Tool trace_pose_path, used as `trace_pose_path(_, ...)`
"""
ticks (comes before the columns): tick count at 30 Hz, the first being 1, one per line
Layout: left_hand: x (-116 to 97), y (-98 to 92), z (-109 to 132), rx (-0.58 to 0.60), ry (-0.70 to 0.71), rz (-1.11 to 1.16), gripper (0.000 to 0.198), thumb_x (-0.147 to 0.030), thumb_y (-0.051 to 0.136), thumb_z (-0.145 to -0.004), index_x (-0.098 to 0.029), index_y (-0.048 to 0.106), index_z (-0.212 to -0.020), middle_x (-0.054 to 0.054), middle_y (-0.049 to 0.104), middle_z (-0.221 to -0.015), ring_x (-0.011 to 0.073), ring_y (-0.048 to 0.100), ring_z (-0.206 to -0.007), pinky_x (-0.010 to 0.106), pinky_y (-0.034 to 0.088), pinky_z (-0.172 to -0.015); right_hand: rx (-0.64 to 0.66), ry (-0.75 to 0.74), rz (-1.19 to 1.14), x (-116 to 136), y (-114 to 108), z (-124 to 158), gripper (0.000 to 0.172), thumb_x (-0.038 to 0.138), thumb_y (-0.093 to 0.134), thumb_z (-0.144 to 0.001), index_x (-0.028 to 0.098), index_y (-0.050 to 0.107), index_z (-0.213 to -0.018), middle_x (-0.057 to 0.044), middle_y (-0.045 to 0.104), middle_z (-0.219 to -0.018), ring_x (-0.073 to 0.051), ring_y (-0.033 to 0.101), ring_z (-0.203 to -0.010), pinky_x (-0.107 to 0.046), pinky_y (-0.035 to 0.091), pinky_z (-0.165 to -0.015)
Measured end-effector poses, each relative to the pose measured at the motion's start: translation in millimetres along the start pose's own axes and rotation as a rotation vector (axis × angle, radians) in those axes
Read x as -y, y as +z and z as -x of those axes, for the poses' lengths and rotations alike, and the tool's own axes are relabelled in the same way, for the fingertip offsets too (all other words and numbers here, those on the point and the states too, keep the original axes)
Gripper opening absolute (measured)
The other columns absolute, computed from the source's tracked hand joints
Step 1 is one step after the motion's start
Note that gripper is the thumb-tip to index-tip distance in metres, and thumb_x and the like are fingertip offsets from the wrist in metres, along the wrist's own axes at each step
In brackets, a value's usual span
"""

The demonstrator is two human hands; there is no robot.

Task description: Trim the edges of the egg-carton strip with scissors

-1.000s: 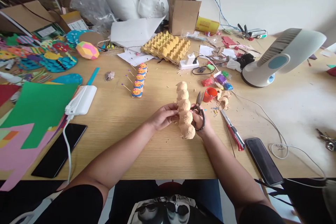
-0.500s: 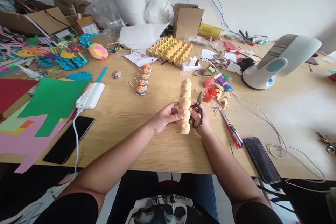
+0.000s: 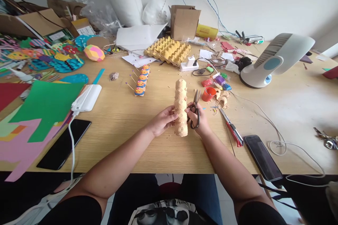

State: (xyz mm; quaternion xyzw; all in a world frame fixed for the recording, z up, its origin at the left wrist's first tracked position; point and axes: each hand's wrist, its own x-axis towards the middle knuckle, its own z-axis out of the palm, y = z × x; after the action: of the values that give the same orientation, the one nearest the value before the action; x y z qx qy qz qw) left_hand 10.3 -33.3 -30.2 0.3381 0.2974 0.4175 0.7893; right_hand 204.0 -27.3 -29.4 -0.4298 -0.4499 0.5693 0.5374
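Observation:
A tan strip of egg-carton cups (image 3: 181,105) rests lengthwise on the wooden table (image 3: 137,144), pointing away from me. My left hand (image 3: 161,121) grips its left side near the bottom. My right hand (image 3: 198,119) presses against the strip's right side and holds black scissors (image 3: 195,110), blades pointing up and nearly closed. A finished row of painted orange-and-blue cups with stick legs (image 3: 141,80) stands to the upper left.
Yellow egg tray (image 3: 169,50) and cardboard box (image 3: 184,22) at the back. White fan (image 3: 274,59) at right. Red utility knife (image 3: 232,128) and a phone (image 3: 262,157) lie right of my hands. Orange cup (image 3: 209,94), clay bits, green paper (image 3: 44,103), another phone (image 3: 63,144) left.
The egg-carton strip has swung from tilted to nearly straight and shifted slightly left. Both hands moved with it, still gripping; the scissors stay in the right hand.

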Motion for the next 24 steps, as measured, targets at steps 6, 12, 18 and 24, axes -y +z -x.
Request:
trace_pose_path(6, 0.6, 0.0, -2.7, 0.062, -0.008, 0.003, 0.066, -0.029, 0.103, -0.070, -0.020, 0.074, -0.128, 0.008, 0.076, -0.117, 0.0214, 0.073, -0.101, 0.031, 0.057, -0.087, -0.008, 0.007, 0.019, 2.8, -0.9, -0.4, 0.054, 0.051, 0.094, -0.071, 0.025, 0.058, -0.102, 0.006, 0.061, -0.078, -0.011, 0.053, -0.065, -0.026, 0.045, -0.062)
trace_pose_path(12, 1.5, -3.0, -3.3, 0.086, 0.013, 0.013, 0.063, -0.029, 0.101, -0.072, -0.021, 0.075, -0.129, 0.009, 0.076, -0.123, 0.0230, 0.073, -0.109, 0.032, 0.059, -0.090, 0.001, -0.007, 0.025, 5.1, 0.8, 0.8, 0.053, 0.051, 0.095, -0.071, 0.025, 0.059, -0.101, 0.006, 0.060, -0.077, -0.011, 0.052, -0.064, -0.026, 0.045, -0.061)
trace_pose_path(18, 1.4, -4.7, -4.0, 0.082, 0.036, 0.051, 0.055, -0.036, 0.095, -0.083, -0.022, 0.075, -0.132, 0.006, 0.077, -0.111, 0.0174, 0.073, -0.093, 0.026, 0.057, -0.078, 0.009, -0.051, 0.036, 6.8, -0.5, 1.0, 0.052, 0.051, 0.095, -0.073, 0.025, 0.060, -0.102, 0.006, 0.061, -0.078, -0.011, 0.053, -0.064, -0.026, 0.047, -0.060)
trace_pose_path(24, 0.1, -2.0, -7.0, 0.052, 0.084, 0.049, 0.057, -0.051, 0.096, -0.080, -0.022, 0.076, -0.125, 0.005, 0.079, -0.108, 0.0163, 0.073, -0.089, 0.022, 0.056, -0.071, 0.059, -0.066, 0.076, 4.9, -1.3, 1.9, 0.053, 0.053, 0.094, -0.075, 0.026, 0.058, -0.103, 0.007, 0.058, -0.076, -0.011, 0.052, -0.064, -0.027, 0.045, -0.060)
